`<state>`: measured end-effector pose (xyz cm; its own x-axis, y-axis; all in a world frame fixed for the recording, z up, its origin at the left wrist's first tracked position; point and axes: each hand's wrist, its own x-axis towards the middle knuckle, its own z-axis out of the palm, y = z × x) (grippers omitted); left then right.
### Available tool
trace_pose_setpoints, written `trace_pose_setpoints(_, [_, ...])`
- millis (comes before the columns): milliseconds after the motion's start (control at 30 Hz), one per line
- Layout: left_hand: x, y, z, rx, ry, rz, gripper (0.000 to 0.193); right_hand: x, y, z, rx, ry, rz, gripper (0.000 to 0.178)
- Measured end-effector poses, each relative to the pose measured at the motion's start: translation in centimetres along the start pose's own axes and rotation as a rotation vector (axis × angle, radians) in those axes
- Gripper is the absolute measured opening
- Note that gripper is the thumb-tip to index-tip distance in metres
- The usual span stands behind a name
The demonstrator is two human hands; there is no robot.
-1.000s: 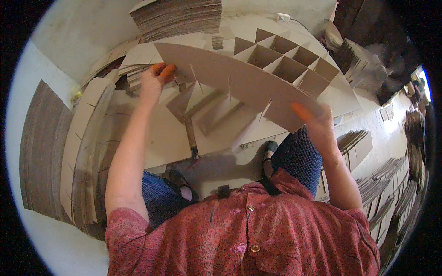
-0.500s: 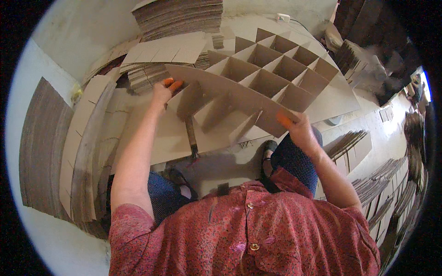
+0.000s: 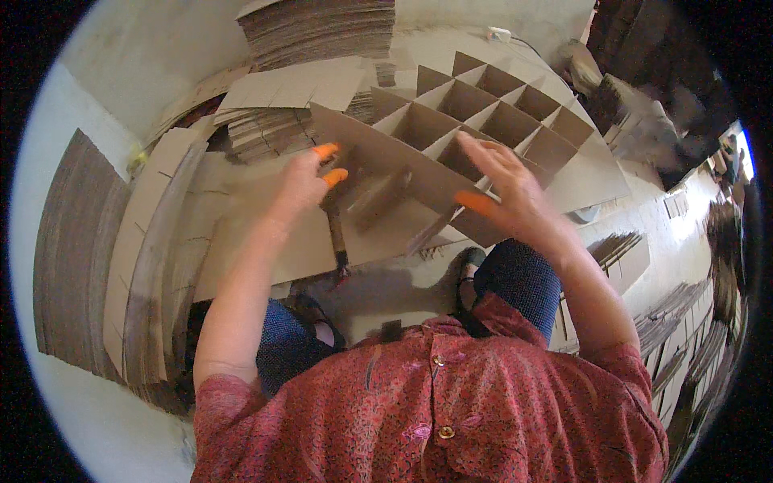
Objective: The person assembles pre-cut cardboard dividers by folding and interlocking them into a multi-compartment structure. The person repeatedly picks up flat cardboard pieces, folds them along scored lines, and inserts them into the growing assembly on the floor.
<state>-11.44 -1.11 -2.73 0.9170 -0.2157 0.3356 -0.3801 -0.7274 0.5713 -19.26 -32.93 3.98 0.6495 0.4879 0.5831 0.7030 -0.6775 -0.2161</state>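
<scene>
A grid of interlocked cardboard dividers (image 3: 503, 121) stands on the low work surface in front of me. Along its near side a long cardboard strip (image 3: 386, 149) runs at a slant from upper left to lower right. Close to the strip's left end, my left hand (image 3: 304, 187) is open, orange covers on its thumb and a finger. My right hand (image 3: 511, 187) is over the strip's right half with fingers spread and an orange-covered thumb. Whether either hand touches the cardboard I cannot tell. The near cross pieces are partly hidden behind the strip.
Stacks of flat cardboard (image 3: 318, 36) stand against the back wall. A slotted sheet (image 3: 294, 84) tops a lower pile at the back left. More slotted strips (image 3: 72, 258) lean at far left. Several bundles (image 3: 684, 310) line the floor at right. My knee (image 3: 519, 278) is near the surface's front edge.
Both hands have let go of the long strip's ends. My right hand has moved up and left with its fingers opening; the left has shifted slightly right. The strip sits closer to the grid.
</scene>
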Motion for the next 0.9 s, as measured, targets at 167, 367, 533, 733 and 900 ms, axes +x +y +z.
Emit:
trace_pose_setpoints(167, [0.3, 2.4, 0.7, 0.182, -0.130, -0.038, 0.035, 2.0, 0.7, 3.3, 0.057, -0.397, 0.131, 0.059])
trace_pose_setpoints(367, [0.4, 1.8, 1.0, 0.150, -0.169, -0.035, 0.037, 2.0, 0.6, 4.9, -0.071, -0.446, 0.046, 0.055])
trace_pose_setpoints(533, [0.5, 0.6, 1.1, -0.186, -0.217, -0.076, 0.039, 2.5, -0.1, 4.1, -0.034, -0.403, 0.153, 0.047])
trace_pose_setpoints(733, [-3.3, 3.4, 0.4, -0.555, -0.056, -0.226, 0.055, -2.9, 8.2, 0.6, -0.433, 0.376, 0.301, 0.045])
trace_pose_setpoints(900, [-4.5, 6.3, 3.8, -0.775, -0.255, -0.305, 0.062, -4.4, 6.4, 1.2, 0.056, -0.077, 0.712, 0.053])
